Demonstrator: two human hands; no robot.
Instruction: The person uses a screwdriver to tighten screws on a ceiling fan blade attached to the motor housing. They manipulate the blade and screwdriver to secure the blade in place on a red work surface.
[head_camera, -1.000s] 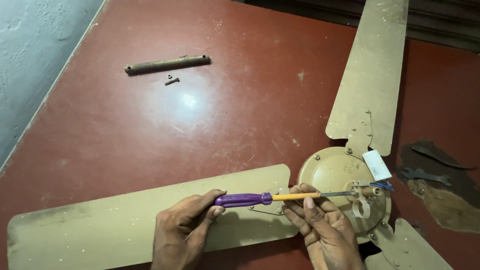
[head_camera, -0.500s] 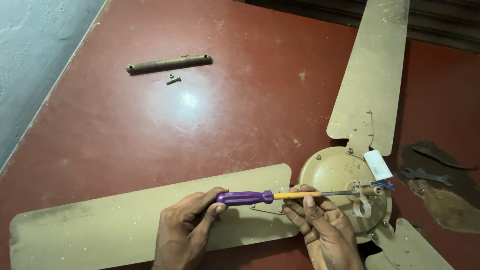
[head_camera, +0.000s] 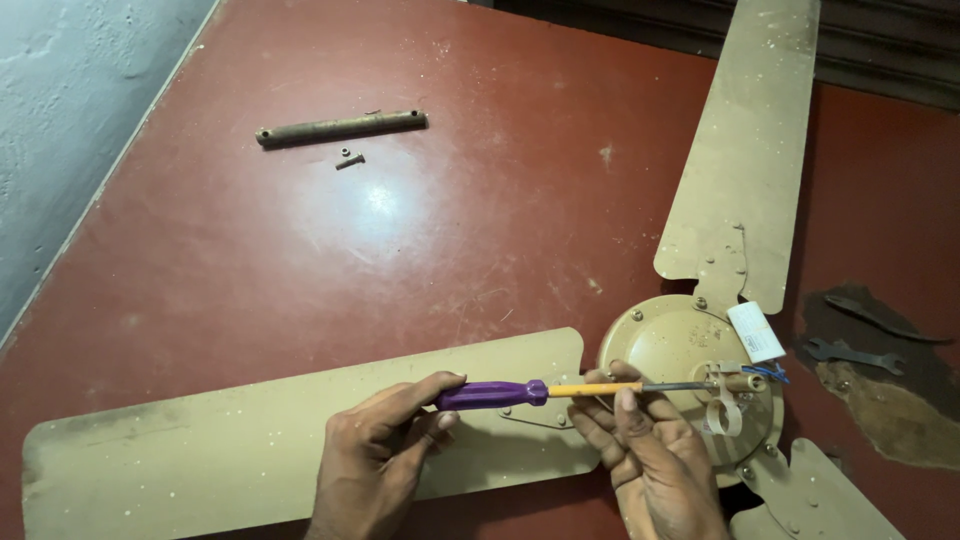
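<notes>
left hand (head_camera: 385, 455): closed around the purple handle of the screwdriver (head_camera: 560, 389), thumb on top, fingers curled under; sits over the near fan blade (head_camera: 250, 450).
right hand (head_camera: 655, 455): fingers pinch and steady the yellow part of the shank just ahead of the handle; palm low, wrist runs off the bottom edge.
screwdriver: lies nearly level, long axis left to right, handle at left, bare metal tip at right. Held by both hands, off the floor.
tip: points to the centre of the fan hub (head_camera: 665, 345), ending at the short stub and wires (head_camera: 765, 372) there; cannot tell if it is seated in a screw.
key relation: hub centre lies to the right of both hands, straight along the tool's axis; right hand is the nearer one, its fingertips over the hub rim, left hand well back on the handle.
fan: dusty beige ceiling fan lying flat on the red floor (head_camera: 480, 200); one blade runs left under the hands, second blade (head_camera: 745, 150) runs up and away, third blade (head_camera: 830, 500) partly in view bottom right.
white tag (head_camera: 755, 331): on the hub, just above the tip.
rod (head_camera: 340, 128): brown metal tube, far left on the floor, well apart from the hands; small bolt (head_camera: 349, 159) just beside it.
spanners (head_camera: 855, 353): right of the hub on a dark worn floor patch, untouched.
</notes>
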